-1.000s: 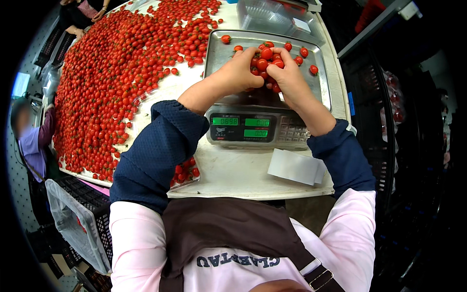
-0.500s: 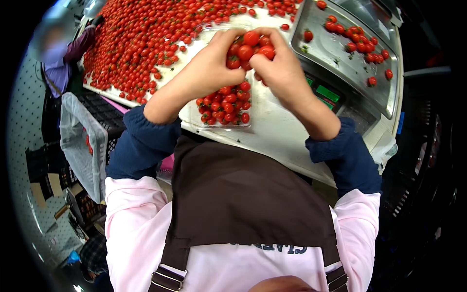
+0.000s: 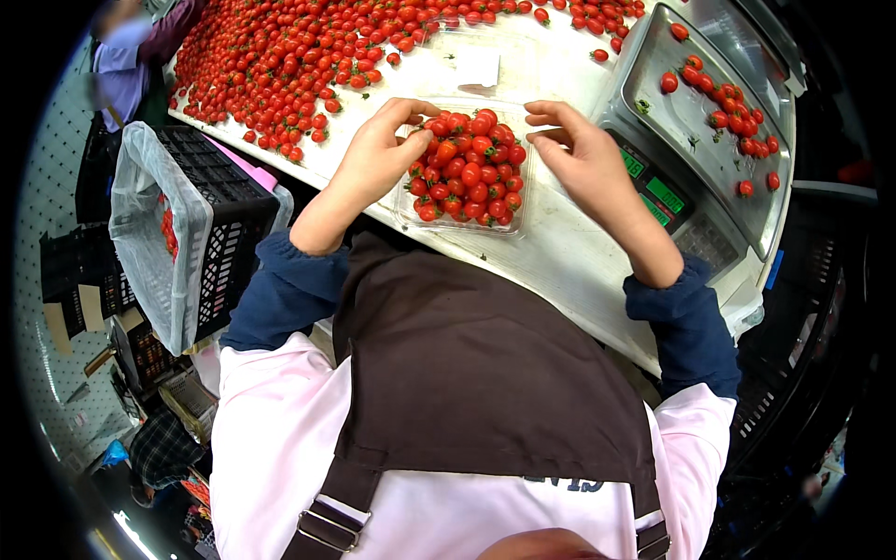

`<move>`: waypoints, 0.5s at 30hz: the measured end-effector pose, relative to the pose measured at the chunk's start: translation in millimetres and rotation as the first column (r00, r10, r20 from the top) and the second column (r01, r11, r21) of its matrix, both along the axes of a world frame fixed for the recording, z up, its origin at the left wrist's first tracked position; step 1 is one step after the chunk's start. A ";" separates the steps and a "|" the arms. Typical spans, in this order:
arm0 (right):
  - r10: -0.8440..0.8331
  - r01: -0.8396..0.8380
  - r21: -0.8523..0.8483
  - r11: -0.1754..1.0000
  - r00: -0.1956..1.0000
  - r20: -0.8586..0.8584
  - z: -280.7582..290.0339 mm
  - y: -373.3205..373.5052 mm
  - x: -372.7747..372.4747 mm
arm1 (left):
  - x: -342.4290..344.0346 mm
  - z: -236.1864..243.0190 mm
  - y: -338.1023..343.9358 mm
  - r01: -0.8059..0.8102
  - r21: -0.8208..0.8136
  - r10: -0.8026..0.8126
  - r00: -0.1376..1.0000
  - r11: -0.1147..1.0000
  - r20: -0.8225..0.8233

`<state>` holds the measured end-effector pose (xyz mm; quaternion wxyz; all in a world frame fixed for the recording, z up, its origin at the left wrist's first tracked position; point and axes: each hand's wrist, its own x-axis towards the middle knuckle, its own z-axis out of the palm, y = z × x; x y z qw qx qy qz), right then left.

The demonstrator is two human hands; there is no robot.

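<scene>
Closest to you, by the near edge of the tabletop (image 3: 560, 252), sits the clear plastic tray (image 3: 525, 201), mounded with cherry tomatoes (image 3: 471, 173). Judge the filled tray as moderately weighty, its thin walls likely to flex and bow if you pinch one side alone, so take it low by two opposite sides, or slide your palms beneath, and keep it level: the round, smooth fruit on top could roll off. Each tomato should be light, firm but easily bruised or split, and slick; cup a few loosely rather than squeezing. Your left hand (image 3: 373, 154) is at the tray's far left corner, thumb and fingers parted, seemingly brushing the topmost fruit; you grip nothing that shows there. Your right hand (image 3: 593, 163) hangs by the far right corner, fingers loosely spread and empty. Beyond, to the right, more tomatoes lie scattered on the scale's metal pan (image 3: 709, 177); a white card (image 3: 479, 68) lies past the tray, and a broad heap of tomatoes (image 3: 280, 65) spreads at the far left.
</scene>
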<state>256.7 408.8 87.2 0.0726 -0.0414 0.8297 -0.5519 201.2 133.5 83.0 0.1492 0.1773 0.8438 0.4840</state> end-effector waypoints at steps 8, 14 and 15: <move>0.267 0.007 0.480 0.877 0.824 -0.500 -44.5 -53.4 20.7 | 25.1 -22.0 16.0 0.057 -0.280 -0.191 0.854 0.958 -0.484; 0.448 -0.121 0.570 0.812 0.756 -0.477 -46.3 -44.3 47.0 | 54.7 -25.9 5.6 0.132 -0.249 -0.237 0.857 0.959 -0.458; 0.452 -0.140 0.563 0.815 0.761 -0.465 -42.4 -41.1 48.0 | 56.3 -25.3 6.0 0.129 -0.251 -0.235 0.858 0.959 -0.457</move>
